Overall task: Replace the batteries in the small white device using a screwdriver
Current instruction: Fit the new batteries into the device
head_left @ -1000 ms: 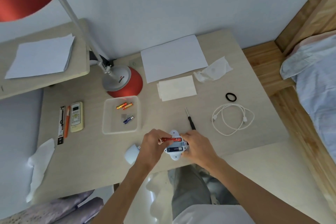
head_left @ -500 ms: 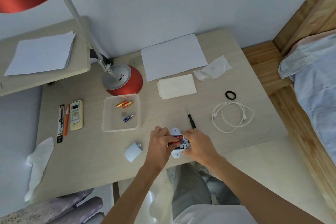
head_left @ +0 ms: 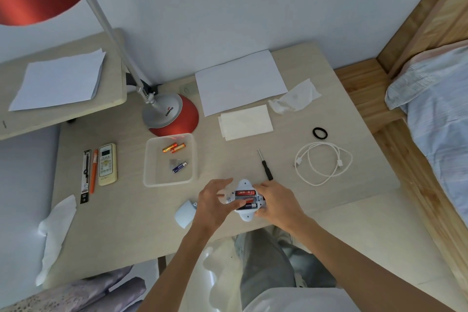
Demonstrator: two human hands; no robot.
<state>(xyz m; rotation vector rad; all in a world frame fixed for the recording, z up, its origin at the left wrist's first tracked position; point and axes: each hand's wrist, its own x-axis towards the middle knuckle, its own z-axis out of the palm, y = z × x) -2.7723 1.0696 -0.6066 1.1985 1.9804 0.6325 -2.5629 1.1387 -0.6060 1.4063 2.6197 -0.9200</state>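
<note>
Here, at six o'clock on the desk [head_left: 329, 197], the right hand [head_left: 278, 206] grips the small white device [head_left: 245, 183]; the left hand [head_left: 212, 206], fingers loose, presses the batteries [head_left: 244, 193] in. Cover [head_left: 184, 215] at nine o'clock, screwdriver [head_left: 266, 167] at one: closing likely remains.

On the tabletop [head_left: 126, 223] I see a red-and-silver desk lamp [head_left: 170, 115] at the rear, with its base beside a white sheet [head_left: 240, 81]. A folded paper [head_left: 245, 122] lies just in front of that sheet, and a crumpled tissue [head_left: 295, 99] lies to its right. A black ring [head_left: 319, 132] sits near a coiled white cable [head_left: 323, 162]. At the left, side by side, are a remote control [head_left: 107, 164], an orange pen [head_left: 93, 170] and a black packaged pen [head_left: 86, 176]. A second tissue [head_left: 54, 233] lies at the front-left edge.
</note>
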